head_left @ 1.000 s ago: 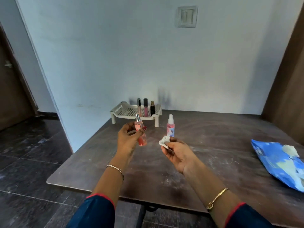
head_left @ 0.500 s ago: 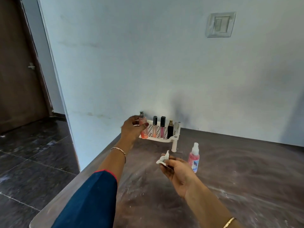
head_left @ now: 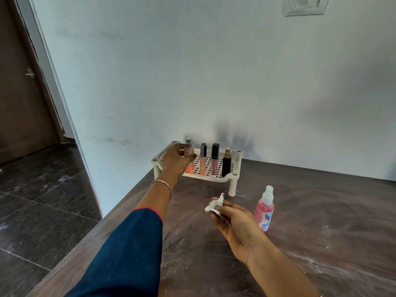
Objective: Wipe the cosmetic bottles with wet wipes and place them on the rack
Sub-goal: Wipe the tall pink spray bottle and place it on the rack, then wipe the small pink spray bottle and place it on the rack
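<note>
Your left hand [head_left: 175,162] curls round the clear peach spray bottle [head_left: 189,152] standing upright on the white slotted plastic rack [head_left: 232,185], while your right hand [head_left: 236,227] pinches a crumpled white wet wipe [head_left: 215,205].

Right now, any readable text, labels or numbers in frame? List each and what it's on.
Nothing legible.
Pink spray bottle on the table: blue-and-white label carries print, too blurred to read.
Peach spray bottle, clear gloss tube, pink gloss tube and black bottle on the rack: any marking too small to read.
Switch plate: no lettering visible.
Wet wipe: blank.
</note>
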Demonstrator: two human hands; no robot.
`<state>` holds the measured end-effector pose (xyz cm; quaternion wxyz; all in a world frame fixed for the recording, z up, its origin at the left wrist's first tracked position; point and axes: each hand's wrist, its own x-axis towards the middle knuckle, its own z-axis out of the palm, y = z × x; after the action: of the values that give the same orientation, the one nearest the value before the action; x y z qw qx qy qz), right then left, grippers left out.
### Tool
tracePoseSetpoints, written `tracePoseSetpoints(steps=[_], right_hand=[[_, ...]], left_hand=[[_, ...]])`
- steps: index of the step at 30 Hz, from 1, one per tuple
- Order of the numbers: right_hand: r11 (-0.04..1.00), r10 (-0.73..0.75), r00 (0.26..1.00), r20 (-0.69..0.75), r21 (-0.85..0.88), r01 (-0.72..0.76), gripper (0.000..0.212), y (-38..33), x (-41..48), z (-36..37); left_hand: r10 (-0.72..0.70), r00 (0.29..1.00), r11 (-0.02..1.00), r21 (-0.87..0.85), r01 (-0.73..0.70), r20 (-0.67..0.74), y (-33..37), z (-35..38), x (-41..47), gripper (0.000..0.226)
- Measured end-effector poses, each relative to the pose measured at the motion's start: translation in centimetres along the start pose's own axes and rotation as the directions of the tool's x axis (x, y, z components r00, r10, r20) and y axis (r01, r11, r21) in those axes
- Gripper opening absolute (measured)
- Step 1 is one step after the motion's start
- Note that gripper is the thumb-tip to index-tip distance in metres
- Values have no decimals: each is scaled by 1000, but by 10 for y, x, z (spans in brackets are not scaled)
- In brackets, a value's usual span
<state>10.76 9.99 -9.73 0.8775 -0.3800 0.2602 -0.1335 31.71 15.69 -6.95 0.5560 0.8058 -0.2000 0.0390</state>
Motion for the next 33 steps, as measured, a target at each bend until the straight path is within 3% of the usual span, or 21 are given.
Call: tracePoseSetpoints(steps=[8, 13, 17, 21, 23, 25, 29, 33], right_hand=[[1000, 25, 1000, 6, -5, -25, 20, 5, 1, 4], [1000, 31, 1000, 6, 3, -31, 20, 3, -6, 4], [1000, 10, 1000, 3, 4, -10, 19, -1, -16, 3], [1000, -16, 1000, 13, 13, 16, 18, -4, -30, 2], [999, -30, 1000, 8, 27, 30, 18, -5, -38, 0], [998, -37, 999, -4, 41, 37, 19, -6, -46, -4], [997, -56, 998, -32, 56, 58, 17, -5, -62, -17], [992, -77, 995, -65, 95, 83, 14, -9, -79, -35]], left_hand=[[15, 1000, 999, 31, -16, 24, -7, 4, 1, 35], [8, 1000, 999, 35, -9, 18, -1, -2, -3, 48], [-2, 999, 1000, 25, 3, -45, 9, -9, -10, 64], [103, 970, 993, 79, -88, -220, 32, -12, -25, 61], [143, 962, 989, 67, -131, -232, 49, -10, -39, 57], [163, 974, 986, 8, -164, -159, 67, -5, -55, 49], [256, 955, 965, -98, -243, 152, 97, 12, -89, 24], [228, 799, 969, -50, -242, 556, 104, 36, -114, 31]])
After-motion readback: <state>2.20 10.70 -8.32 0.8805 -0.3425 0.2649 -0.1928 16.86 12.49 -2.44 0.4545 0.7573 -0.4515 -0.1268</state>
